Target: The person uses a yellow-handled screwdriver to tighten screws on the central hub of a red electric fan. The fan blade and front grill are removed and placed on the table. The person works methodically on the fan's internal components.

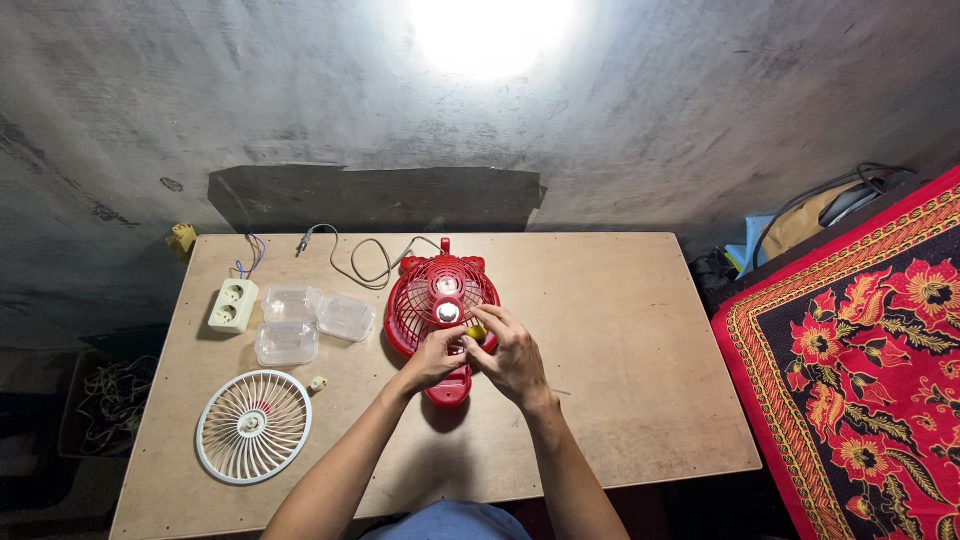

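Red fan housing (437, 300) is being steadied by the left hand (432, 358). Beside its hub, a small yellow part (477, 332) is being pinched by the right hand (512, 358) fingers (487, 322).

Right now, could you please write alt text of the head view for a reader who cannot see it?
Two bare hands, left hand and right hand, meet over a red fan body lying on a wooden table, pinching a small yellow part. To the left lie a white fan grille, three clear plastic containers and a white socket.
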